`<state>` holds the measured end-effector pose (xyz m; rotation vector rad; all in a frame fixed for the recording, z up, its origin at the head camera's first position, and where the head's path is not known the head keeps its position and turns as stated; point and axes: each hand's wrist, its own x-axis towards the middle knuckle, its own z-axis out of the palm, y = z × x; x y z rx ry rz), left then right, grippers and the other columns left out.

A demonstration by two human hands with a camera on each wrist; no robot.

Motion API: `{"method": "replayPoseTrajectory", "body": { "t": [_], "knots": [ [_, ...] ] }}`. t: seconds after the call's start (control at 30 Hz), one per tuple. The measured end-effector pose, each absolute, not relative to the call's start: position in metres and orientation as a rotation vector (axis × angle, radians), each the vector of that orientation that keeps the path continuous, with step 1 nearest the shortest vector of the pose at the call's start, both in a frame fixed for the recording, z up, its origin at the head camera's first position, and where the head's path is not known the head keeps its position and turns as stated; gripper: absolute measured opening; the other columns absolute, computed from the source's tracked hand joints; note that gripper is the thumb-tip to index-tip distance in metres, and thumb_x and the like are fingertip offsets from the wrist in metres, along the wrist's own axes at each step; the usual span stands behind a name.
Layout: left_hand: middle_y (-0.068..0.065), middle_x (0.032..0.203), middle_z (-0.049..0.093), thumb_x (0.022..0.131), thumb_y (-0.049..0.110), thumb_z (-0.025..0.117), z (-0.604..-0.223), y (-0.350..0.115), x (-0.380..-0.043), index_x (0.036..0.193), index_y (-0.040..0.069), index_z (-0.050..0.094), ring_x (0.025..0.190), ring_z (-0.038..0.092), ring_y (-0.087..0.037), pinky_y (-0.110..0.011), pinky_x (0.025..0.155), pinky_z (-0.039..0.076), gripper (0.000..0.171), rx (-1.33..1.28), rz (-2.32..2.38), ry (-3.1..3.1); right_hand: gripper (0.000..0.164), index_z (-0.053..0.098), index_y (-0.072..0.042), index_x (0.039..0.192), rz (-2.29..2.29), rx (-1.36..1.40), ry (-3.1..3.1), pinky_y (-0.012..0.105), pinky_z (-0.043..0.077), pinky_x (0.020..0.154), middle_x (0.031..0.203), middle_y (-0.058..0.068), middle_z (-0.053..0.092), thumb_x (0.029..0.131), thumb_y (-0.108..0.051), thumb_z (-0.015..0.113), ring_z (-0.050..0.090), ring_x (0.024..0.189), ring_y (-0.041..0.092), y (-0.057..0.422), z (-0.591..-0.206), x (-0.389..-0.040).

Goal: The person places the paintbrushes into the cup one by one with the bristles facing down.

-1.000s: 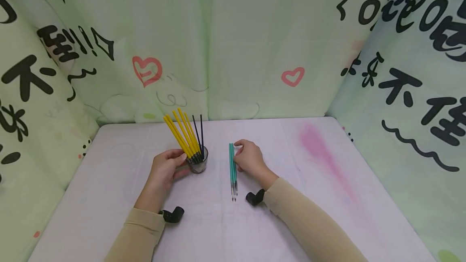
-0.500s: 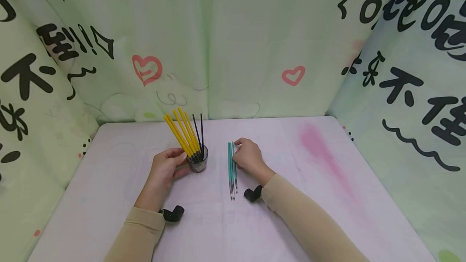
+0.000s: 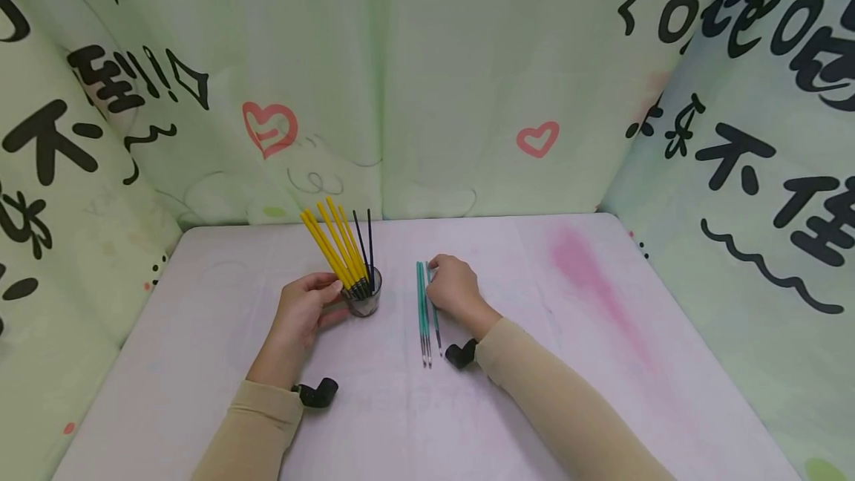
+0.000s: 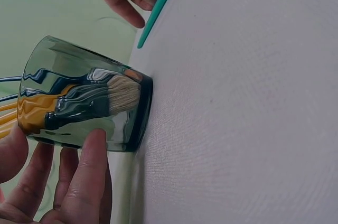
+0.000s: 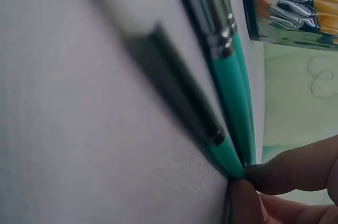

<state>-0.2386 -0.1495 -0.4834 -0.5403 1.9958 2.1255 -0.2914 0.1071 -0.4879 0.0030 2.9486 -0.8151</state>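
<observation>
In the head view my left hand point(image 3: 303, 310) holds the left side of a clear glass cup point(image 3: 364, 306) standing on the table. Yellow-handled paintbrushes point(image 3: 332, 247) and two black-handled paintbrushes point(image 3: 370, 251) lean in it, bristles down, as the left wrist view shows through the glass point(image 4: 79, 123). My right hand point(image 3: 457, 288) pinches one teal paintbrush point(image 3: 437, 329) between thumb and finger near the table. Just left of it, more teal paintbrushes point(image 3: 422, 310) lie side by side. The right wrist view shows the pinched paintbrush point(image 5: 174, 84) angled apart from the others point(image 5: 229, 84) at its bristle end.
A pale cloth with a pink stain point(image 3: 594, 280) covers the table point(image 3: 374, 421). Green-white curtains point(image 3: 454, 80) with black lettering and red hearts hang behind and at both sides. A black wrist camera mount point(image 3: 319, 393) sits at the left cuff, another point(image 3: 461, 355) at the right.
The right hand has drawn one teal paintbrush away from the bundle, its bristle end swinging to the right. The left hand and the cup have stayed in place.
</observation>
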Motion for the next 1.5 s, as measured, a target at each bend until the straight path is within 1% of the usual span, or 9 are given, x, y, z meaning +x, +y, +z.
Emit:
{"method": "replayPoseTrajectory", "body": {
  "t": [0.13, 0.23, 0.4, 0.53, 0.67, 0.83, 1.03, 1.27, 1.5],
  "knots": [
    [-0.016, 0.134, 0.064, 0.106, 0.012, 0.069, -0.483, -0.150, -0.237, 0.141, 0.000, 0.065, 0.118, 0.068, -0.026, -0.046, 0.099, 0.066, 0.037, -0.537, 2.131, 1.991, 0.044, 0.073, -0.005, 0.131, -0.776, -0.015, 2.970, 0.031, 0.054, 0.073, 0.110, 0.010, 0.078, 0.089, -0.003, 0.062, 0.063, 0.084, 0.023, 0.106, -0.490, -0.292],
    [-0.016, 0.134, 0.064, 0.106, 0.012, 0.069, -0.483, -0.150, -0.237, 0.141, 0.000, 0.064, 0.117, 0.068, -0.026, -0.046, 0.099, 0.066, 0.038, -0.535, 2.131, 1.988, 0.044, 0.074, -0.007, 0.130, -0.778, -0.006, 2.969, 0.033, 0.055, 0.078, 0.117, 0.010, 0.078, 0.087, -0.003, 0.063, 0.063, 0.088, 0.024, 0.106, -0.490, -0.292],
    [-0.017, 0.136, 0.064, 0.106, 0.013, 0.068, -0.484, -0.150, -0.238, 0.141, 0.001, 0.065, 0.119, 0.068, -0.026, -0.043, 0.097, 0.067, 0.037, -0.531, 2.120, 1.996, 0.049, 0.074, -0.011, 0.131, -0.912, 0.070, 2.867, 0.028, 0.046, 0.062, 0.096, 0.007, 0.074, 0.084, -0.003, 0.065, 0.060, 0.074, 0.021, 0.109, -0.489, -0.294],
    [-0.017, 0.136, 0.064, 0.106, 0.013, 0.069, -0.485, -0.151, -0.237, 0.141, 0.001, 0.065, 0.119, 0.068, -0.026, -0.043, 0.096, 0.067, 0.037, -0.528, 2.117, 1.994, 0.052, 0.072, -0.012, 0.136, -1.052, 0.159, 2.757, 0.024, 0.041, 0.052, 0.079, 0.003, 0.066, 0.087, -0.002, 0.062, 0.053, 0.058, 0.014, 0.112, -0.488, -0.294],
    [-0.016, 0.135, 0.064, 0.106, 0.013, 0.068, -0.484, -0.151, -0.237, 0.141, 0.001, 0.065, 0.118, 0.068, -0.026, -0.044, 0.098, 0.067, 0.037, -0.534, 2.120, 1.991, 0.050, 0.069, -0.010, 0.140, -1.203, 0.214, 2.660, 0.021, 0.046, 0.048, 0.082, 0.004, 0.067, 0.091, -0.001, 0.063, 0.052, 0.050, 0.011, 0.114, -0.487, -0.291],
    [-0.016, 0.135, 0.064, 0.106, 0.012, 0.069, -0.484, -0.151, -0.236, 0.141, 0.000, 0.065, 0.118, 0.068, -0.027, -0.044, 0.098, 0.066, 0.038, -0.530, 2.126, 1.985, 0.048, 0.068, -0.011, 0.140, -1.380, 0.263, 2.618, 0.021, 0.054, 0.051, 0.102, 0.008, 0.065, 0.092, -0.001, 0.068, 0.058, 0.062, 0.014, 0.116, -0.481, -0.285],
    [-0.016, 0.134, 0.064, 0.105, 0.012, 0.069, -0.483, -0.151, -0.235, 0.141, 0.000, 0.065, 0.118, 0.068, -0.026, -0.046, 0.099, 0.066, 0.038, -0.525, 2.128, 1.987, 0.050, 0.065, -0.010, 0.140, -1.663, 0.201, 2.559, 0.024, 0.060, 0.054, 0.101, 0.008, 0.060, 0.091, 0.003, 0.068, 0.058, 0.076, 0.018, 0.114, -0.470, -0.282],
    [-0.017, 0.136, 0.063, 0.106, 0.013, 0.069, -0.482, -0.150, -0.235, 0.141, 0.001, 0.065, 0.120, 0.068, -0.028, -0.047, 0.101, 0.065, 0.037, -0.520, 2.125, 1.991, 0.057, 0.062, -0.010, 0.142, -1.929, 0.123, 2.450, 0.039, 0.068, 0.065, 0.104, 0.008, 0.059, 0.089, 0.008, 0.064, 0.058, 0.067, 0.015, 0.102, -0.451, -0.277],
    [-0.016, 0.134, 0.064, 0.106, 0.013, 0.069, -0.482, -0.149, -0.236, 0.140, 0.000, 0.065, 0.117, 0.069, -0.026, -0.045, 0.099, 0.066, 0.037, -0.525, 2.133, 1.994, 0.059, 0.059, -0.011, 0.143, -2.152, 0.015, 2.353, 0.028, 0.064, 0.061, 0.102, 0.004, 0.057, 0.088, 0.011, 0.060, 0.061, 0.069, 0.013, 0.090, -0.440, -0.275]
  ]
}}
